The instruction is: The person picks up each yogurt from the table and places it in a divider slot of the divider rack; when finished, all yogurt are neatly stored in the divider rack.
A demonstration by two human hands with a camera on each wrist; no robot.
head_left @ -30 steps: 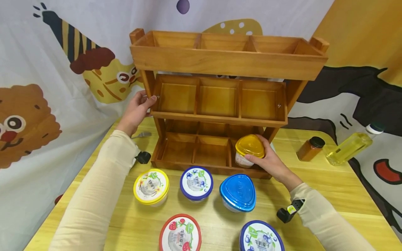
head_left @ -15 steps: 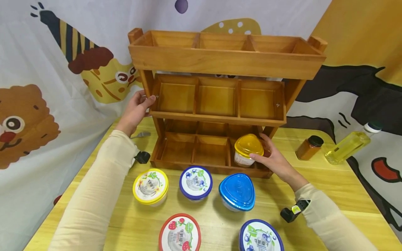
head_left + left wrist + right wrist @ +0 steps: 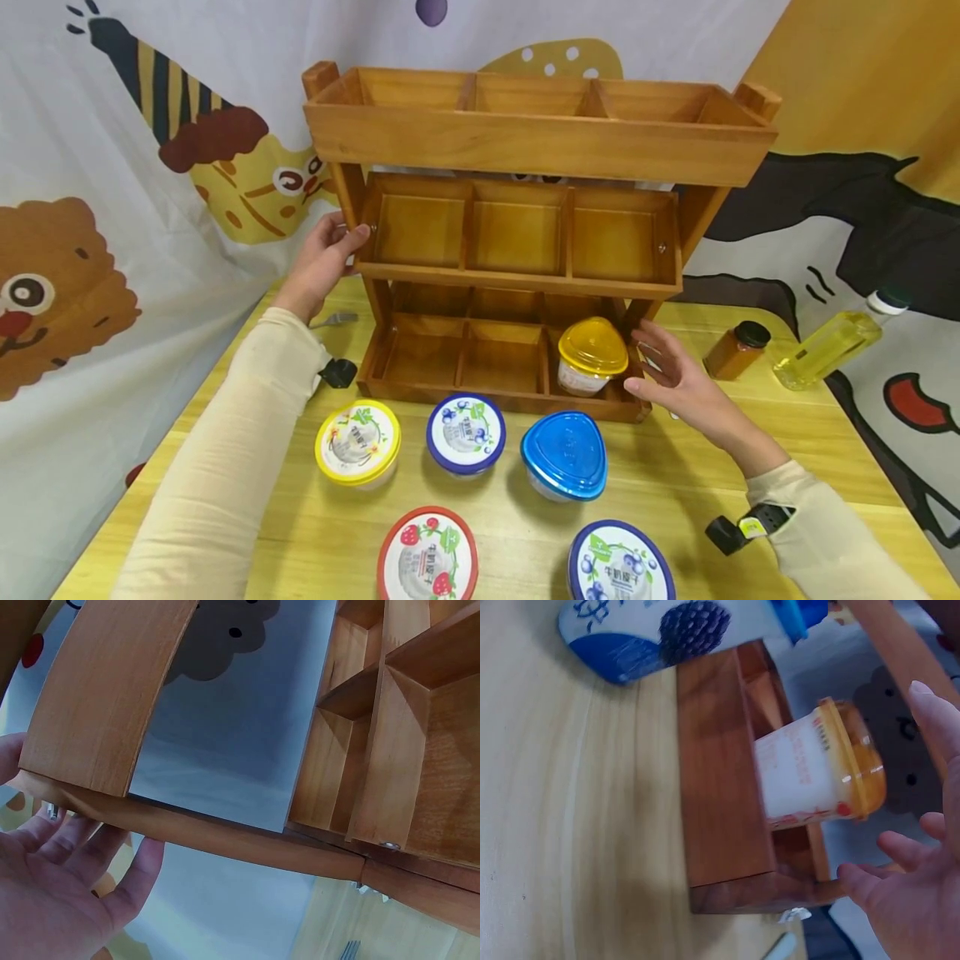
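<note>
A three-tier wooden rack with divided trays stands on the table. My left hand holds its left side post at the middle tier; in the left wrist view the fingers pass around the post. A tub with a triangular yellow lid sits in the right compartment of the bottom tray, leaning a little. Just right of that tub is my right hand, fingers spread, holding nothing. The right wrist view shows a gap between the hand and the tub.
In front of the rack stand a yellow-rimmed tub, a blueberry tub, a blue-lidded tub, a strawberry tub and another blueberry tub. At right are a dark-capped jar and an oil bottle. A fork lies left.
My right hand has let go of the yellow-lidded tub and moved right, its fingers spreading. The tub stays in the bottom tray. My left hand keeps its place on the rack.
</note>
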